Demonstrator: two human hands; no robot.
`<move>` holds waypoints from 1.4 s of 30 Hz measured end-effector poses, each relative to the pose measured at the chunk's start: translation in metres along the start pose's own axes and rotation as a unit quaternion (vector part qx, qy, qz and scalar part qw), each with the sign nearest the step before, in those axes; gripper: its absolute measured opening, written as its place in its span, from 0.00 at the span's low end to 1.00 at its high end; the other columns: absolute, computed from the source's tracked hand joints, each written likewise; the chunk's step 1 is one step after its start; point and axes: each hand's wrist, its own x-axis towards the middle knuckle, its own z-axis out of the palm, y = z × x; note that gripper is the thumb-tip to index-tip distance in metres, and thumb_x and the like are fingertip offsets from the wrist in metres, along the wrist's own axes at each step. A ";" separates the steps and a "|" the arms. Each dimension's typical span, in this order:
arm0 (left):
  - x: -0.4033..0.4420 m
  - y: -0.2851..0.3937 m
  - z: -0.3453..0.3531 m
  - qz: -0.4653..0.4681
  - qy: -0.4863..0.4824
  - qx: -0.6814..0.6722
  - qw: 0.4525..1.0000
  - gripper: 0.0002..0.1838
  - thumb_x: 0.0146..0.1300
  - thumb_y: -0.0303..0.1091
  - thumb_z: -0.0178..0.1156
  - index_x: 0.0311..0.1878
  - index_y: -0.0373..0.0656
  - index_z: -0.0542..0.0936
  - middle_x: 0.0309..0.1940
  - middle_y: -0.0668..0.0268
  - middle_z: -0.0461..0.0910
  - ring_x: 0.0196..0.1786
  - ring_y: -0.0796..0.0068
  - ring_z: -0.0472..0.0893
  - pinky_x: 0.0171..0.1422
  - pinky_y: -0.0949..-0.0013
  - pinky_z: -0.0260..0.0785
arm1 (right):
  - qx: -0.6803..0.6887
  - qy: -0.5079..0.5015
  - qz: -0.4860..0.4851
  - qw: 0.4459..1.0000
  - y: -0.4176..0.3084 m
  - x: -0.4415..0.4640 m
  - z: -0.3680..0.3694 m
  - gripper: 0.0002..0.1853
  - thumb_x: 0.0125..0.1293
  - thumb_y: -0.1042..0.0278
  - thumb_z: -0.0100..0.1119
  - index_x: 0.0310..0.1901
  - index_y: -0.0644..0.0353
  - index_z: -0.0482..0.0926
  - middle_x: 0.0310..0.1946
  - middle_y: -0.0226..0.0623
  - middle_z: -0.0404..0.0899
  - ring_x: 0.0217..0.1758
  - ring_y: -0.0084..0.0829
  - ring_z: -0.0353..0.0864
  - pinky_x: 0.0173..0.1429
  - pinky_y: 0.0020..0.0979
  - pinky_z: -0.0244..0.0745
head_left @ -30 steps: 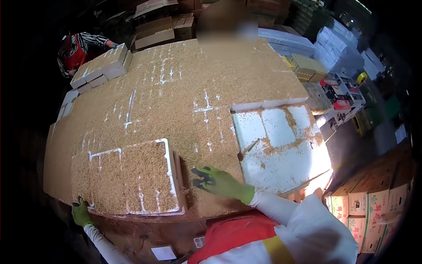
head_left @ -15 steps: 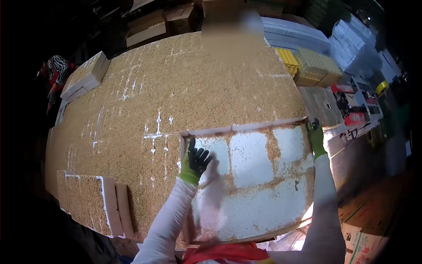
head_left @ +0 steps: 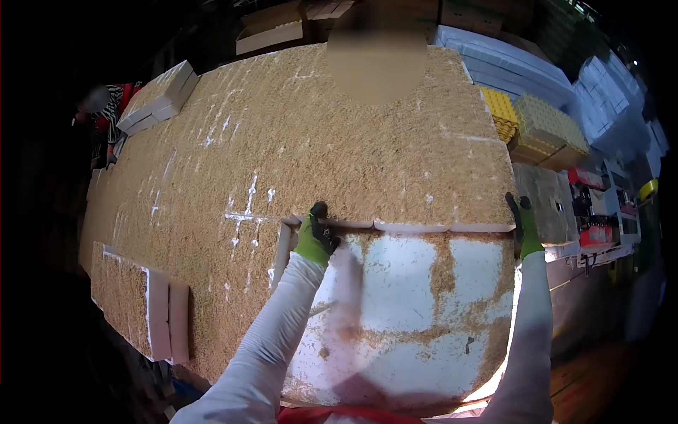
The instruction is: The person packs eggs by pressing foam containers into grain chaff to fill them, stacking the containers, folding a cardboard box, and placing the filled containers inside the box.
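Observation:
My left hand (head_left: 317, 235), in a green glove with dark fingers, touches the front edge of the husk-covered surface (head_left: 395, 162). Its fingers are apart, some above the edge and some in front of it. At the right front corner of that surface is my right hand (head_left: 524, 225), gloved alike, with its fingers apart along the side. Between my forearms lies a lower white surface (head_left: 399, 283) with husks scattered on it and a small dark bit (head_left: 469, 345) towards its right.
A raised husk-covered box (head_left: 123, 300) stands at the left front. Stacked white boxes (head_left: 159, 99) sit at the back left, beside another person (head_left: 106, 113). Yellow trays (head_left: 547, 131), wrapped white stacks (head_left: 607, 106) and red items (head_left: 597, 235) are on the right.
My left hand has moved from over the lower white surface up to the husk-covered edge. Earlier, my hands were by the raised box at the left; the view has shifted right since.

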 end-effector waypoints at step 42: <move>-0.159 0.132 -0.153 0.225 -0.034 -0.117 0.967 0.28 0.57 0.47 0.70 0.58 0.48 0.74 0.47 0.64 0.80 0.44 0.68 0.80 0.44 0.61 0.77 | -0.039 -0.158 -0.071 0.984 0.014 -0.217 0.126 0.27 0.69 0.66 0.54 0.69 0.59 0.66 0.73 0.48 0.58 0.73 0.40 0.62 0.73 0.38 0.60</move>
